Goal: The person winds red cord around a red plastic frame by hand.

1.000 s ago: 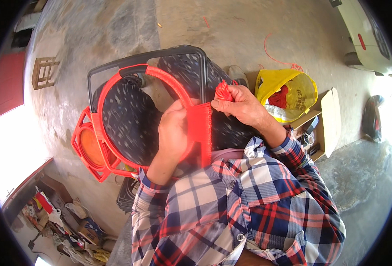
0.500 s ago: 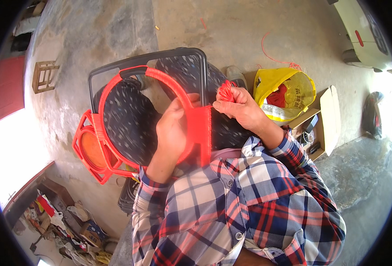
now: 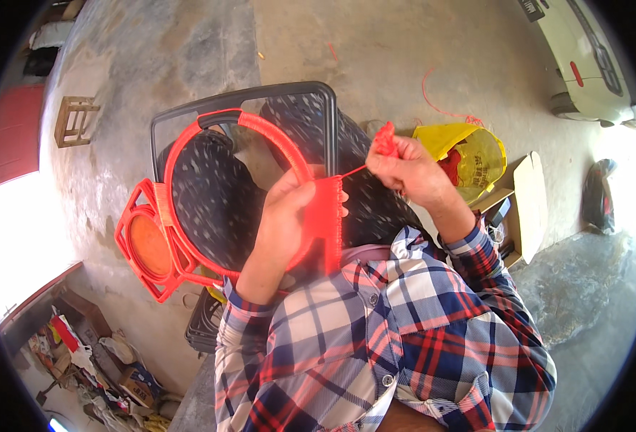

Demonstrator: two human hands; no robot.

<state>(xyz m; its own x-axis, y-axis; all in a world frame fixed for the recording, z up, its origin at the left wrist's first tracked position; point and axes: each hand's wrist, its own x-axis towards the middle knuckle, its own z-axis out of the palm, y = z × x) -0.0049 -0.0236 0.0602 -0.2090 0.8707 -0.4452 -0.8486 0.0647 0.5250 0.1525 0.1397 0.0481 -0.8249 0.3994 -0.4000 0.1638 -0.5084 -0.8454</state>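
Observation:
A frame lies across my lap: a black outer bar (image 3: 242,91) joined to a ring (image 3: 181,144) wrapped in red cord. On the ring's right side is a red cord-wrapped panel (image 3: 325,223). My left hand (image 3: 282,216) is closed round the ring and panel, some fingertips showing past the panel's right edge. My right hand (image 3: 418,173) grips a bundle of red cord (image 3: 385,140). From it a taut strand (image 3: 354,171) runs to the panel's upper right corner. A smaller red hexagonal part with an orange disc (image 3: 150,241) hangs at the ring's left.
Right of my knees stands a yellow bag (image 3: 440,137) with red cord inside, beside an open cardboard box (image 3: 530,209). Loose red cord (image 3: 440,108) trails on the floor. A small wooden stool (image 3: 77,122) stands far left; a white car (image 3: 584,57) is far right.
My right hand has moved right and slightly up with the cord bundle, and the strand to the panel is now pulled straight. My left hand still grips the frame.

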